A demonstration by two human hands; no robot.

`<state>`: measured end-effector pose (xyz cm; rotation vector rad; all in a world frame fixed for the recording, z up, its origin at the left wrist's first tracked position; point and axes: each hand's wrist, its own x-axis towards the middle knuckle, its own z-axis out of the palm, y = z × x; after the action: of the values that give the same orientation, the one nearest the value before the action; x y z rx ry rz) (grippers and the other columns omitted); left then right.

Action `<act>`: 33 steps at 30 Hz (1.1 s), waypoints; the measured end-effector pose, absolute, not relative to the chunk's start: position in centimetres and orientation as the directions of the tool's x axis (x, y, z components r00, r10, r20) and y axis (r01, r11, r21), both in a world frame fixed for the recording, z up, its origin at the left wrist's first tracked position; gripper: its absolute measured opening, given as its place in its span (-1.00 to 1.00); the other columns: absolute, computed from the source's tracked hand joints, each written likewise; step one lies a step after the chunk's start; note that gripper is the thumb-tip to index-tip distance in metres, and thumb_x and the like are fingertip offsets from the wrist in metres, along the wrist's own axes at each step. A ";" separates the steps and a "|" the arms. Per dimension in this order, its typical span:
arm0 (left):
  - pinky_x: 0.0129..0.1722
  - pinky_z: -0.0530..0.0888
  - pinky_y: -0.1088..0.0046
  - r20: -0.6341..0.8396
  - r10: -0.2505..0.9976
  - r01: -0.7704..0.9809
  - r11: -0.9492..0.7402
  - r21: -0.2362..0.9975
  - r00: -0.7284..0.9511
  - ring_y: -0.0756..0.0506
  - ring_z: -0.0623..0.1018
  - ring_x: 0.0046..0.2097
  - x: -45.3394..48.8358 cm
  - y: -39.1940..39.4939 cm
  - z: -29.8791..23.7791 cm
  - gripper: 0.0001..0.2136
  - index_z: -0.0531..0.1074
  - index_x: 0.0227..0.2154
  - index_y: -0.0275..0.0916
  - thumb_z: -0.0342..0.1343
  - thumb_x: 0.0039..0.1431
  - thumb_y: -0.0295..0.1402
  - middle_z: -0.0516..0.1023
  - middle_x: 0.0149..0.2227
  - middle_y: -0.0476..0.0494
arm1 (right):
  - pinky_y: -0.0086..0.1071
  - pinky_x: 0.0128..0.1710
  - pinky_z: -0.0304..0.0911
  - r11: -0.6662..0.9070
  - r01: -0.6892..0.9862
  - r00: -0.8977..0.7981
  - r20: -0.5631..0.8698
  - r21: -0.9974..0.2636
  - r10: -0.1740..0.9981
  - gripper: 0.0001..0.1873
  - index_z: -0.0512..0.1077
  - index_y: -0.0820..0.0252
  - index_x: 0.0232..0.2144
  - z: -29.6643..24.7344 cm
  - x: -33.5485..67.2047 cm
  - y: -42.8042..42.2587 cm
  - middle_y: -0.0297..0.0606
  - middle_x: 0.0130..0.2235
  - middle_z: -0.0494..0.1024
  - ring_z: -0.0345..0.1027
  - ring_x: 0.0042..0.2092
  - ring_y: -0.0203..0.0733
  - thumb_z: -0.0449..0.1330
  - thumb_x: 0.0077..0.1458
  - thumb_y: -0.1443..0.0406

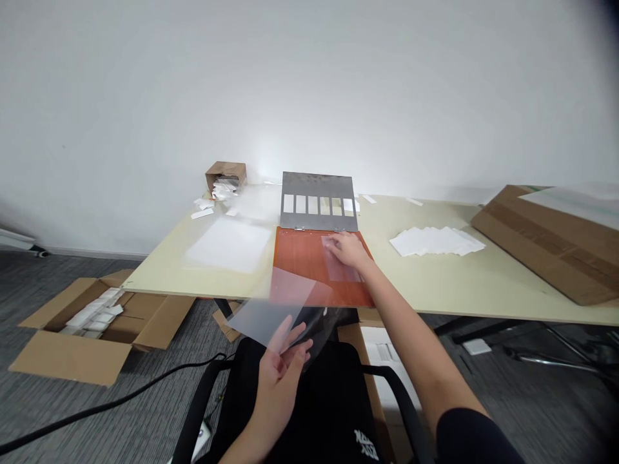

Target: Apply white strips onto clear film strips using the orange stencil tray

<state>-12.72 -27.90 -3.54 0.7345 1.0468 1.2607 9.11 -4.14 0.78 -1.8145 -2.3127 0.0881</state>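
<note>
My left hand (280, 386) grips a flexible, transparent plastic sheet (261, 317) by its lower edge, above the table's front edge. My right hand (345, 250) lies on a translucent film (338, 274) on an orange board (294, 254). A grey metal plate (316, 188) with several rectangular windows stands hinged at the board's far edge, tilted up from it. White shows through the windows. Part of the film is hidden under my right hand.
A frosted sheet (229, 245) lies left of the orange board, and fanned white sheets (435, 241) lie to its right. A small kraft box (225, 174) sits at the back. A flattened cardboard piece (541, 245) lies at right. An open carton (97, 328) stands on the floor, and a black chair back (300, 399) is below.
</note>
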 end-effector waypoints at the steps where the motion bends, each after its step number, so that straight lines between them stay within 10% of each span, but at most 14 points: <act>1: -0.05 0.59 0.29 -0.211 0.977 -0.386 0.187 0.903 -0.022 -0.23 0.61 0.00 -12.8 -27.9 -3.6 -0.34 0.35 0.16 -0.17 0.35 0.00 -0.09 0.48 0.15 -0.33 | -0.21 0.10 0.13 0.290 0.937 -0.263 0.150 -0.196 0.953 -0.63 0.43 0.24 0.06 1.4 8.5 -5.0 -0.01 0.02 0.49 0.34 0.06 -0.07 0.00 0.33 0.23; 5: -0.05 0.59 0.31 -0.183 0.982 -0.342 0.157 0.926 -0.044 -0.21 0.63 -0.03 -12.9 -27.5 -4.1 -0.40 0.39 0.12 -0.19 0.33 0.02 -0.11 0.51 0.12 -0.31 | -0.37 -0.01 0.24 0.595 0.740 -0.556 0.213 -0.314 0.804 -0.67 0.45 0.05 0.03 4.2 4.9 -10.3 -0.25 -0.01 0.54 0.38 0.00 -0.24 0.12 0.28 0.13; 7: -0.05 0.58 0.32 -0.139 0.989 -0.296 0.119 0.948 -0.049 -0.19 0.63 -0.06 -13.1 -27.4 -4.1 -0.49 0.45 0.04 -0.23 0.30 0.05 -0.12 0.55 0.06 -0.29 | -0.32 -0.05 0.26 0.832 0.378 -0.810 0.290 -0.406 0.510 -0.70 0.51 0.11 -0.07 5.2 2.9 -13.5 -0.23 -0.10 0.59 0.41 -0.07 -0.21 0.19 0.23 0.12; 11: -0.23 0.57 0.44 0.015 0.998 -0.098 -0.021 0.995 -0.062 -0.10 0.62 -0.27 -13.4 -27.3 -3.5 -0.71 0.53 -0.26 -0.30 0.23 0.11 -0.15 0.65 -0.27 -0.18 | -0.31 -0.10 0.19 0.951 0.234 -0.906 0.310 -0.203 0.289 -0.74 0.52 0.13 -0.13 5.4 0.1 -18.0 -0.29 -0.16 0.61 0.38 -0.14 -0.21 0.20 0.23 0.12; 24: -0.48 0.45 0.53 0.112 0.993 0.106 -0.107 0.989 -0.048 -0.03 0.49 -0.50 -14.1 -27.2 -2.1 -0.70 0.41 -0.58 -0.27 0.15 0.11 -0.15 0.52 -0.55 -0.06 | -0.30 -0.27 -0.01 0.958 0.228 -0.923 0.351 0.176 0.155 -0.79 0.46 0.14 -0.32 5.0 -0.2 -19.5 -0.34 -0.27 0.55 0.25 -0.30 -0.26 0.04 0.33 0.35; 33: -0.52 0.38 0.52 0.157 0.987 0.225 -0.149 0.963 -0.018 -0.03 0.46 -0.55 -14.5 -26.9 -2.1 -0.73 0.44 -0.57 -0.27 0.08 0.15 -0.22 0.52 -0.58 -0.09 | -0.31 -0.25 -0.03 0.956 0.224 -0.933 0.327 0.188 0.154 -0.82 0.42 0.13 -0.32 5.3 -0.3 -19.6 -0.37 -0.31 0.51 0.19 -0.32 -0.26 0.05 0.31 0.39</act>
<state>-14.52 -26.88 -2.07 1.4755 1.3251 1.2360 -0.29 -19.65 5.25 -0.2769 -2.7962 -0.3201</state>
